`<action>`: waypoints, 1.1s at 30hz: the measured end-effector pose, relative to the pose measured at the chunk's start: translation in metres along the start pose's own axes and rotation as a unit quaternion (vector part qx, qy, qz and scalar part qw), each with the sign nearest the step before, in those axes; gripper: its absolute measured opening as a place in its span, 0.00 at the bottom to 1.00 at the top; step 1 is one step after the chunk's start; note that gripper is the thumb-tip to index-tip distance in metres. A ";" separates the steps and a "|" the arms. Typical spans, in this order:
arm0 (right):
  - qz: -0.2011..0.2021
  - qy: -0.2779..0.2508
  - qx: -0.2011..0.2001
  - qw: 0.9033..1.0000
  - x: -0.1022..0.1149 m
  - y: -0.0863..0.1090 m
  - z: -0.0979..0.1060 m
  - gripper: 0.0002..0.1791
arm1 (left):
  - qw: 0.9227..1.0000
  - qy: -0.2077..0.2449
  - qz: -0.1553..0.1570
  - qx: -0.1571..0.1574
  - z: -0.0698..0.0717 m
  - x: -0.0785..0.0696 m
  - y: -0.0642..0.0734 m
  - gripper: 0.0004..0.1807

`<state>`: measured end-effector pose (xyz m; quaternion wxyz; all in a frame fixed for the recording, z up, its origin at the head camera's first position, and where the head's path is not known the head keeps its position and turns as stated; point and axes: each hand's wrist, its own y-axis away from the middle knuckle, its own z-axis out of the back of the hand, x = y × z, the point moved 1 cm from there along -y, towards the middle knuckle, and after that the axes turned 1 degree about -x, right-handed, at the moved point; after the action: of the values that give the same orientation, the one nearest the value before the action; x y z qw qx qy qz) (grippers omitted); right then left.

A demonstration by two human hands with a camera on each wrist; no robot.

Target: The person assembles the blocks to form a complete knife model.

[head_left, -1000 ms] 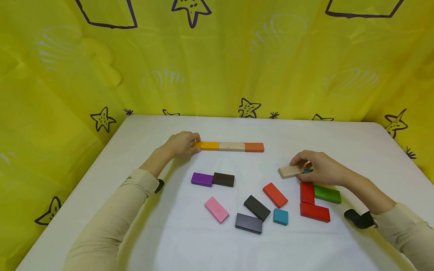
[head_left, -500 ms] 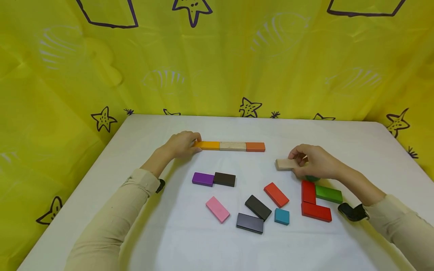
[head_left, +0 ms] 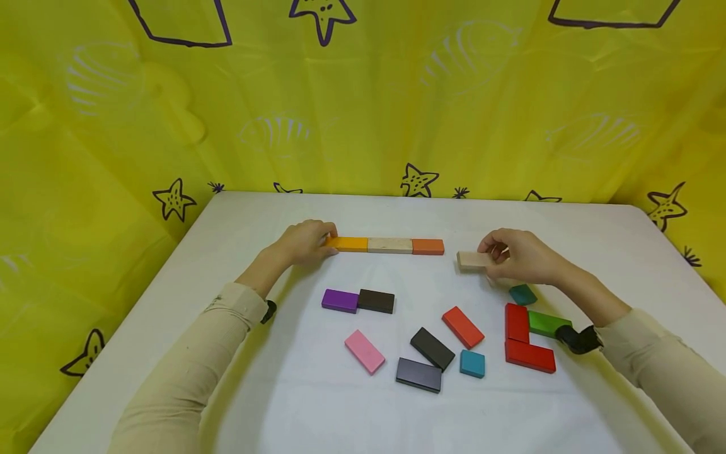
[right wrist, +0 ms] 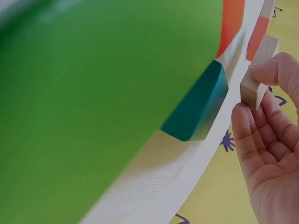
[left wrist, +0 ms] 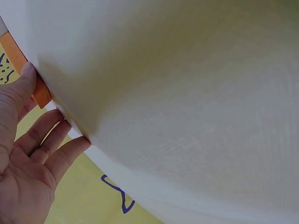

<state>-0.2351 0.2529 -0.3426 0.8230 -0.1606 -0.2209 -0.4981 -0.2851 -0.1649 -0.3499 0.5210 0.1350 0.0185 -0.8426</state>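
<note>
Yellow cloth (head_left: 363, 107): hangs beyond the far edge, printed with dark starfish and pale fish.
White table (head_left: 317, 410): spreads before it, scattered with blocks.
Beige sleeves (head_left: 170, 384): one reaches in from each side.
Row (head_left: 397, 246): yellow-orange block (head_left: 350, 244), pale block (head_left: 383, 246) and orange block (head_left: 428, 246), left to right, end to end near the far side.
Left hand (head_left: 306, 243): pinches the yellow-orange block's outer end between thumb and fingers.
Right hand (head_left: 518, 255): thumb and fingers grip a plain wooden block (head_left: 472, 260).
Gripped piece: the plain wooden block sits just right of the orange block and slightly nearer the person, apart from it; I can't tell whether its underside meets the table.
Red blocks (head_left: 530, 355): two make an L, a green block (head_left: 546, 323) beside them.
Middle pair: purple block (head_left: 340, 301) and dark brown block (head_left: 377, 301), touching end to end.
Nearer scatter: pink block (head_left: 365, 352), black block (head_left: 433, 348) and grey block (head_left: 418, 374).
Shortest: blue block (head_left: 472, 364), near the grey one.
</note>
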 end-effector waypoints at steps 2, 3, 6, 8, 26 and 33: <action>0.002 0.001 -0.001 1.000 0.000 -0.003 0.000 0.17 | 1.000 0.001 0.000 0.000 -0.001 0.001 0.000 0.17; 0.003 0.000 -0.002 1.000 0.000 -0.004 0.001 0.17 | 1.000 0.001 0.000 -0.001 -0.001 0.001 -0.001 0.17; 0.004 -0.002 -0.002 1.000 0.000 -0.007 0.002 0.17 | 1.000 0.001 0.000 -0.001 -0.001 0.002 -0.001 0.17; -0.001 -0.001 -0.001 1.000 0.000 -0.009 0.002 0.18 | 1.000 -0.001 -0.001 -0.001 -0.002 0.002 -0.002 0.17; -0.028 0.005 0.022 0.999 -0.002 -0.030 -0.001 0.17 | 1.000 -0.001 -0.011 -0.007 -0.002 0.001 0.000 0.16; -0.029 0.003 0.035 0.999 -0.002 -0.038 -0.001 0.17 | 1.000 -0.003 -0.006 -0.005 0.000 0.000 0.001 0.17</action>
<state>-0.2691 0.2366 -0.3426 0.8141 -0.1232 -0.2402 -0.5142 -0.2844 -0.1654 -0.3500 0.5166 0.1297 0.0216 -0.8460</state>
